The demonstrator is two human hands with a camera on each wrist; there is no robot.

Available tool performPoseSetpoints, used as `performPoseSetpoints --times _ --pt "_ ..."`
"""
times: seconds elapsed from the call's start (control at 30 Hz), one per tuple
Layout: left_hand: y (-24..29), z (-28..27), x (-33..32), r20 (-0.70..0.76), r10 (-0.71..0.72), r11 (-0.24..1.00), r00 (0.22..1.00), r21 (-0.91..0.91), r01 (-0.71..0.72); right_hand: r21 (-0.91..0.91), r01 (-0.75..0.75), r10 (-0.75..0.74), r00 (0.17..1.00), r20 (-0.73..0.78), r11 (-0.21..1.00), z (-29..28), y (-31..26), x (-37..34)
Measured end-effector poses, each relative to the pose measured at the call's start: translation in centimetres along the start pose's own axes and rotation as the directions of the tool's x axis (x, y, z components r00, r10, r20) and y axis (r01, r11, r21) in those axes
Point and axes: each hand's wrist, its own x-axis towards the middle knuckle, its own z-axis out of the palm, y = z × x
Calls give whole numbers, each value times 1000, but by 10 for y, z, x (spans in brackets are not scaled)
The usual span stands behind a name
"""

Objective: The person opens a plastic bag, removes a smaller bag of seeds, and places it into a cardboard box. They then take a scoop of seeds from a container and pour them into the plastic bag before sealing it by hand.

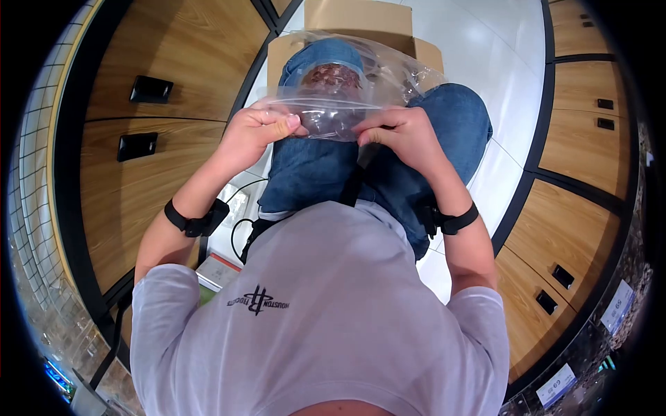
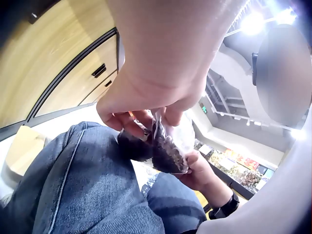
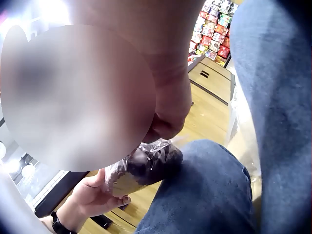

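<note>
A clear plastic bag [image 1: 334, 119] with dark reddish-brown pieces [image 1: 331, 78] inside lies across the person's thigh, its mouth toward the body. Thumb and fingers of the left hand [image 1: 260, 132] pinch one side of the mouth. At the opposite side, the right hand [image 1: 406, 137] pinches the edge, so the film stretches between both hands. In the left wrist view the filled bag [image 2: 168, 155] hangs below the near left hand [image 2: 151, 105]. The right wrist view shows the bag [image 3: 151, 168] bulging with dark contents between the two hands.
Beyond the knees stands an open cardboard box [image 1: 357, 17] with loose clear plastic film [image 1: 409, 69] over it. Wooden cabinets [image 1: 184, 55] with black handles flank both sides. A red-and-white flat item [image 1: 218, 270] lies by the left hip. Jeans-clad legs [image 1: 444, 132] support the bag.
</note>
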Motion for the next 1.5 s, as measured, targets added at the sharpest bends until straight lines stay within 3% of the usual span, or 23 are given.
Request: performPoseSetpoints --times 0.07,0.1,0.17,0.3,0.4,0.47,0.53,0.6,0.7,0.83,0.9,0.93,1.0,1.1,1.27,1.33,1.37,1.43,1.5 --pt "-3 5 5 40 -30 1000 999 0 30 201 -189 194 981 -7 961 5 11 -11" --pt "-5 8 7 76 -63 998 995 6 63 200 -193 199 980 -12 961 7 17 -16" --pt "-9 14 9 81 -79 997 994 27 77 329 -341 372 927 -35 881 9 27 -23" --pt "-12 21 12 68 -79 994 995 82 73 318 -358 408 907 -104 878 20 40 -29" --pt "-4 24 17 -23 0 999 1000 41 0 339 -261 346 912 -221 904 24 40 -20" --pt "-6 23 22 -84 47 995 995 93 -39 195 -164 225 908 -353 967 20 37 -6" --pt "-7 21 27 -148 103 985 984 150 -81 132 -150 189 909 -371 980 18 41 6" --pt "-8 23 29 -176 -79 983 981 152 107 -171 -72 -12 894 -447 983 18 50 12" --pt "-28 25 26 -157 30 994 987 106 -14 -71 36 -60 923 -381 997 16 58 11" --pt "-38 21 21 -136 -33 999 990 22 36 -36 57 -64 972 -226 998 8 47 9" --pt "-44 25 17 -215 84 996 973 1 -85 -203 93 -124 981 -146 975 6 40 11" --pt "-44 25 16 -227 78 997 971 2 -80 -198 101 -129 982 -135 975 6 36 11" --pt "-42 24 16 -196 40 998 980 -44 -50 -377 255 -337 926 -172 891 6 29 12" --pt "-37 28 19 -177 34 997 984 -62 -46 -453 333 -453 871 -187 827 -1 27 10" --pt "-33 35 31 -133 81 988 988 -122 -98 -513 348 -487 858 -162 784 -11 16 -3" --pt "-26 33 35 -88 105 992 991 -60 -110 -531 336 -480 863 -157 778 -11 17 -7" --pt "-23 32 36 -88 107 992 990 -60 -112 -520 306 -435 888 -146 798 -10 20 -10" --pt "-21 27 35 -102 259 960 960 141 -244 -509 274 -389 912 -133 816 -7 27 -12" --pt "-29 28 32 -129 282 949 951 179 -258 -467 138 -222 967 -129 873 -2 32 -11"
